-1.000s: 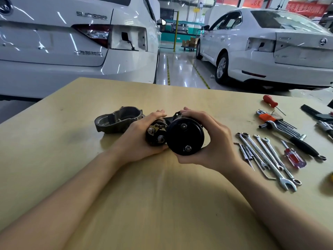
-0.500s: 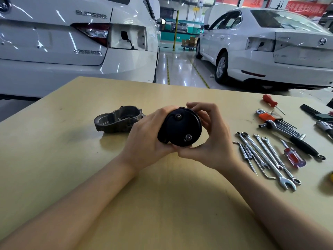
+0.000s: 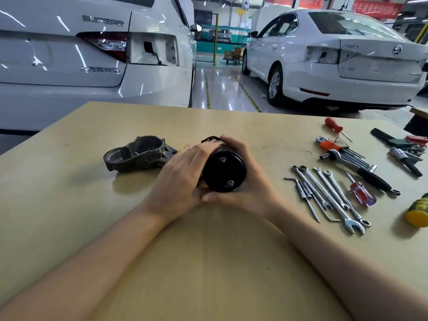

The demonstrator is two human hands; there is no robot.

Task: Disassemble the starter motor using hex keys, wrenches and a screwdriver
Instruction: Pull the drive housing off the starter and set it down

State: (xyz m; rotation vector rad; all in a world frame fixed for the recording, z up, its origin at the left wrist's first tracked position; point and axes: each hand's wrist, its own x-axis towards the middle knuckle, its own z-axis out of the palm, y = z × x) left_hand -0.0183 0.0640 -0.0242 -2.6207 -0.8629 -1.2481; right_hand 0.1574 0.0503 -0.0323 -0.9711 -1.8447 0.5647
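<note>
The black starter motor (image 3: pixel 223 173) lies on the table with its round end cap and two bolt heads facing me. My left hand (image 3: pixel 183 179) wraps its left side and covers the solenoid part. My right hand (image 3: pixel 251 181) cups its right side and underside, thumb below the cap. Just left of my hands rests the grey cast nose housing (image 3: pixel 139 154), detached. Several wrenches (image 3: pixel 328 193) lie to the right, with a hex key set (image 3: pixel 335 148), a ratchet (image 3: pixel 356 167) and a red-handled screwdriver (image 3: pixel 333 126).
The tan table (image 3: pixel 208 262) ends at a far edge near two parked white cars (image 3: pixel 335 56). A small clear-handled screwdriver (image 3: pixel 361 193), a yellow-capped tool (image 3: pixel 416 214) and more black tools (image 3: pixel 403 151) sit at the right edge.
Both hands have rolled the motor so the solenoid terminals, visible a second ago, are now hidden under my left hand. The motor sits slightly lower and closer to the table.
</note>
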